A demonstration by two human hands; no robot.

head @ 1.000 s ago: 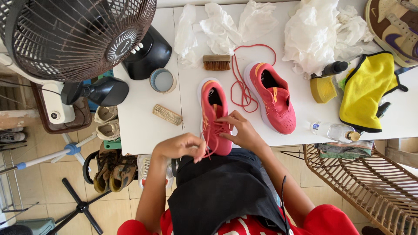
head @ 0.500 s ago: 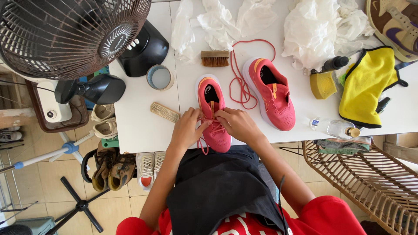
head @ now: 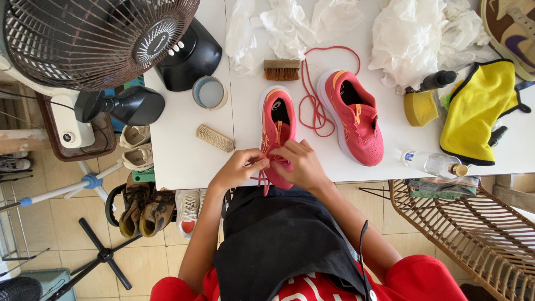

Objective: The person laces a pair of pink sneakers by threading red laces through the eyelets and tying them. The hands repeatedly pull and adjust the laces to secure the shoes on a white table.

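Note:
A pink-red running shoe [head: 277, 120] lies on the white table [head: 184, 150], toe toward me at the near edge. My left hand [head: 237, 170] pinches a red lace at the shoe's left side. My right hand [head: 298, 161] rests over the toe and laces, fingers closed on the lace. The two hands meet above the shoe's front. A second matching shoe [head: 356, 117] lies to the right, and a loose red lace [head: 312, 89] curls between the two shoes.
On the table are a brown brush [head: 281, 69], a round tin [head: 210, 92], a small ridged tan block [head: 214, 138], crumpled white plastic [head: 412, 33], a yellow cloth [head: 479, 111], a yellow sponge [head: 421, 107] and a clear bottle [head: 434, 163]. A fan [head: 95, 39] stands left, a wicker chair [head: 473, 223] right.
My left hand moved up from the table's near edge to the shoe's toe and met my right hand there. The view shifted slightly closer.

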